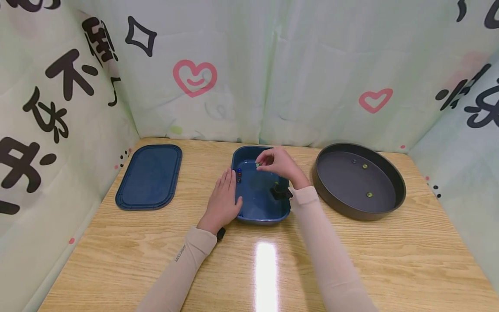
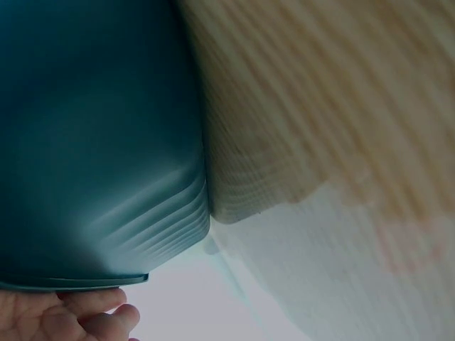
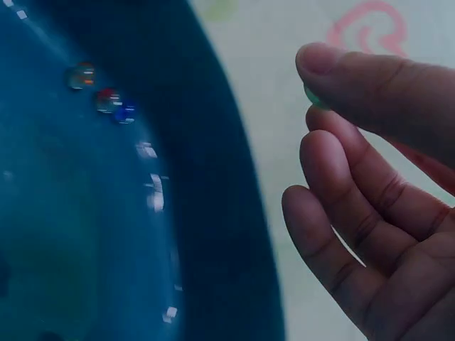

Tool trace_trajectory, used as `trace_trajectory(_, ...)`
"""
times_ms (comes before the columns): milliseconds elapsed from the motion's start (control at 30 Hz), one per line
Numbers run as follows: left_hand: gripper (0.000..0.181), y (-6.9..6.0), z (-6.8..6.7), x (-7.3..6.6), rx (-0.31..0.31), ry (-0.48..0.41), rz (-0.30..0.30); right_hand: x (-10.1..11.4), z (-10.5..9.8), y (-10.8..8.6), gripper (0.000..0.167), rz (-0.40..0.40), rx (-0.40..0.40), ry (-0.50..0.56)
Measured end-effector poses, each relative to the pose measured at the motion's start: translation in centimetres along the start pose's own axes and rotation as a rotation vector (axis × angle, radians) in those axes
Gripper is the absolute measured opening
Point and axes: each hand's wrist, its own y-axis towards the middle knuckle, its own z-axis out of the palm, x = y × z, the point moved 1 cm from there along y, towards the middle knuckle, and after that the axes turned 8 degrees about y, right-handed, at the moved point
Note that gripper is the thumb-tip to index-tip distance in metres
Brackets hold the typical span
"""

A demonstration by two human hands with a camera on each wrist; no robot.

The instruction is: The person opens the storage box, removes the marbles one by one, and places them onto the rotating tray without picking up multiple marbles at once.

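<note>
A green marble [image 3: 313, 96] is pinched between the thumb and index finger of my right hand [image 1: 278, 164], above the blue basin [image 1: 259, 215]. The right wrist view shows the other fingers loosely bent. My left hand [image 1: 223, 200] lies along the basin's left rim with its fingers mostly straight, touching it. In the left wrist view its fingertips [image 2: 106, 320] show at the rim of the basin's outer wall [image 2: 99, 177]. Inside the basin, a blue marble [image 3: 125, 111], a reddish marble [image 3: 108, 100] and an orange-tinted marble [image 3: 82, 74] lie by the left wall.
To the right stands a round dark pan [image 1: 352, 212] holding a few marbles, among them a yellow-green marble [image 1: 369, 194]. A flat blue lid [image 1: 150, 177] lies on the wooden table [image 1: 218, 277] at the left. A printed curtain [image 1: 249, 108] hangs behind and at both sides.
</note>
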Motion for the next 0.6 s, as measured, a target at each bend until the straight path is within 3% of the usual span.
trace_trajectory(200, 0.075, 0.0, 0.2, 0.1, -0.005, -0.002, 0.004, -0.8, 1.4, 0.6, 0.012, 0.034, 0.081, -0.065)
trace_trajectory(600, 0.076, 0.1, 0.3, 0.1, 0.005, -0.003, -0.003, -2.0, 3.0, 1.1, 0.011, 0.188, 0.257, -0.152)
